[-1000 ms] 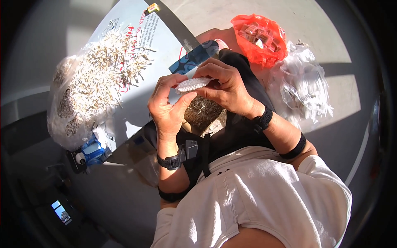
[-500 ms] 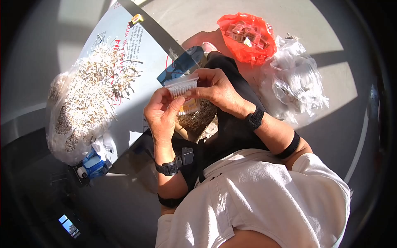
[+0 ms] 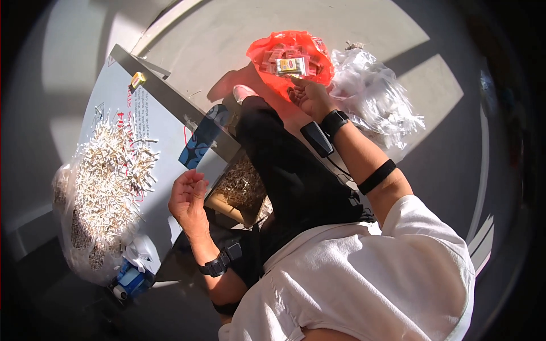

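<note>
My right hand (image 3: 310, 98) reaches out to a red plastic bag (image 3: 261, 51) full of small boxes. Its fingertips are at a small yellow box (image 3: 292, 66) lying on top of the heap, and the fingers look loose. My left hand (image 3: 187, 198) hovers empty with its fingers loosely curled, beside a brown cardboard tray of pale thin sticks (image 3: 239, 187) that rests against my dark trouser leg (image 3: 290, 170). I wear a watch on each wrist.
A big pile of pale sticks (image 3: 114, 165) lies on a light blue board (image 3: 165, 125), spilling into a clear bag (image 3: 71, 233). A blue carton (image 3: 200, 138) leans at the board's edge. Crumpled clear plastic (image 3: 378, 99) lies right of the red bag. The floor is grey concrete.
Both hands held a small white box together over the tray. Now my right hand has swung out to the red bag, and my left hand has dropped away empty.
</note>
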The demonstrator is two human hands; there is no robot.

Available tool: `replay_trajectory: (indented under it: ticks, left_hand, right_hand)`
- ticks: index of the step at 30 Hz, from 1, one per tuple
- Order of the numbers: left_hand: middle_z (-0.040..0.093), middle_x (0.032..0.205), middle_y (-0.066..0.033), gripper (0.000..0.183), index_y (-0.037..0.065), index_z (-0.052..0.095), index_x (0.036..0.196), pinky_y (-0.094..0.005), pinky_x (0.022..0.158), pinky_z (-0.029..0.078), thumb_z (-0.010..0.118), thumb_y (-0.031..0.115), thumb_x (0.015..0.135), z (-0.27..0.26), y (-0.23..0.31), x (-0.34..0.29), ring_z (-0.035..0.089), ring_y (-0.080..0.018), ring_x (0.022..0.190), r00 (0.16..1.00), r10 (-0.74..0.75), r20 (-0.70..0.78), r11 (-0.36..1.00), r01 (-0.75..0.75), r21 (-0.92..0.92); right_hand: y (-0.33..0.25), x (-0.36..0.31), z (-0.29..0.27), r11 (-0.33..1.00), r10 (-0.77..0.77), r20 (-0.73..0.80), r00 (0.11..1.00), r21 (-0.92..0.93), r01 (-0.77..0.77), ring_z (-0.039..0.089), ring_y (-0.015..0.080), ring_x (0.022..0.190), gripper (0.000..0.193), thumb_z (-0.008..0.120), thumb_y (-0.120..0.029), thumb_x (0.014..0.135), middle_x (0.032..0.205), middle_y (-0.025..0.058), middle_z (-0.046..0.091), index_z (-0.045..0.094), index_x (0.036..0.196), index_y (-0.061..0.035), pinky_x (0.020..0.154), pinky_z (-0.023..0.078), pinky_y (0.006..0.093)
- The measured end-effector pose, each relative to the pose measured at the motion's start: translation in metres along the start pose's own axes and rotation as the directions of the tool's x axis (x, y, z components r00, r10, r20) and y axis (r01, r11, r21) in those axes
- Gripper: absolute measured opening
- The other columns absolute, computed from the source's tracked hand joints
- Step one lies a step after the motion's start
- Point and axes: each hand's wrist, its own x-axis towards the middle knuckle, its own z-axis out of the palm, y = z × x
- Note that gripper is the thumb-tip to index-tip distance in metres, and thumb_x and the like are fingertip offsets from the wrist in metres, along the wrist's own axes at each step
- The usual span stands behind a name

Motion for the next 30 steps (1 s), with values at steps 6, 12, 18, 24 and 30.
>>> replay_trajectory:
  ticks: [6, 12, 18, 24, 30]
  left_hand:
    - [0.067, 0.091, -0.0051, 0.027, -0.003, 0.063, 0.108, -0.0221, 0.075, 0.051, 0.073, 0.008, 0.086, -0.012, -0.009, 0.001, 0.061, -0.0101, 0.079, 0.998, -0.032, -0.056, 0.999, 0.032, -0.011]
    - [0.064, 0.079, -0.0012, 0.014, -0.003, 0.065, 0.097, -0.0209, 0.067, 0.049, 0.068, 0.007, 0.089, -0.036, -0.019, -0.011, 0.059, -0.0069, 0.07, 0.997, -0.006, -0.071, 1.0, 0.006, 0.001]
    - [0.06, 0.068, -0.0006, 0.009, -0.002, 0.062, 0.083, -0.0219, 0.057, 0.045, 0.067, 0.004, 0.088, -0.117, -0.052, -0.044, 0.055, -0.0066, 0.061, 0.946, -0.023, -0.325, 0.999, 0.01, -0.04]
    - [0.056, 0.066, 0.0025, 0.004, -0.001, 0.063, 0.084, -0.0202, 0.054, 0.042, 0.063, -0.005, 0.085, -0.237, -0.12, -0.086, 0.051, -0.005, 0.059, 0.695, -0.064, -0.716, 0.998, 0.028, -0.062]
    - [0.063, 0.093, -0.0116, 0.028, 0.005, 0.066, 0.092, -0.0401, 0.079, 0.049, 0.07, -0.002, 0.065, -0.35, -0.176, -0.118, 0.06, -0.0269, 0.091, 0.553, 0.48, -0.681, 0.577, 0.385, 0.72]
  right_hand:
    - [0.029, -0.042, 0.027, 0.917, 0.0, 0.165, 0.986, -0.394, 0.066, 0.06, 0.0104, 0.068, 0.01, 0.062, -0.007, 0.09, 0.084, 0.0069, 0.067, 0.065, 0.096, -0.0004, 0.06, 0.049, 0.0225]
    - [0.07, -0.094, 0.065, 0.777, 0.097, 0.457, 0.884, -0.59, 0.219, 0.058, 0.0051, 0.067, 0.014, 0.065, -0.012, 0.089, 0.084, 0.0041, 0.069, 0.067, 0.099, -0.0026, 0.059, 0.046, 0.0182]
    - [0.133, -0.11, 0.076, 0.6, 0.285, 0.488, 0.825, -0.762, 0.244, 0.056, 0.0048, 0.063, 0.017, 0.064, -0.009, 0.089, 0.083, 0.0045, 0.068, 0.065, 0.103, 0.0013, 0.058, 0.044, 0.017]
    - [0.175, -0.117, 0.081, 0.501, 0.377, 0.443, 0.813, -0.837, 0.223, 0.056, 0.0046, 0.063, 0.018, 0.064, -0.009, 0.089, 0.084, 0.0051, 0.068, 0.064, 0.104, 0.0012, 0.056, 0.043, 0.0167]
    - [0.211, -0.114, 0.086, 0.397, 0.442, 0.399, 0.803, -0.89, 0.223, 0.056, 0.0046, 0.063, 0.018, 0.064, -0.01, 0.089, 0.085, 0.0053, 0.068, 0.065, 0.104, 0.0006, 0.056, 0.044, 0.0168]
